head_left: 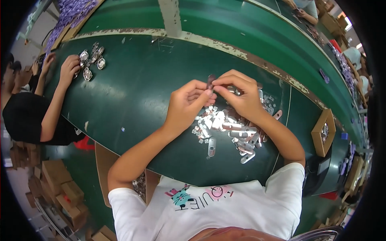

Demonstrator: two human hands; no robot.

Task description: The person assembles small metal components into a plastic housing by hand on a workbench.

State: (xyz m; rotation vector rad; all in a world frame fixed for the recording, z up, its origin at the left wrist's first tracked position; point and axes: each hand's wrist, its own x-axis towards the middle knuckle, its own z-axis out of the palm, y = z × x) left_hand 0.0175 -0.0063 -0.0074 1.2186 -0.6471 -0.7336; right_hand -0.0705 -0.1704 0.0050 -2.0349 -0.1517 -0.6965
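Above the green table I hold a small oblong metal plate, dark from this side, upright between both hands. My left hand pinches it low with thumb and fingers. The fingertips of my right hand close on its side, close to the left thumb; whether they also hold a small part is too small to tell. Below the hands lies a heap of shiny oblong metal plates with rounded ends. Small clear or silvery pieces are scattered at its left. One plate lies apart at the front.
At the left, another person's hand touches round metal parts. An open cardboard box of small parts stands on the right. Another carton sits below the front table edge. A metal post rises at the back.
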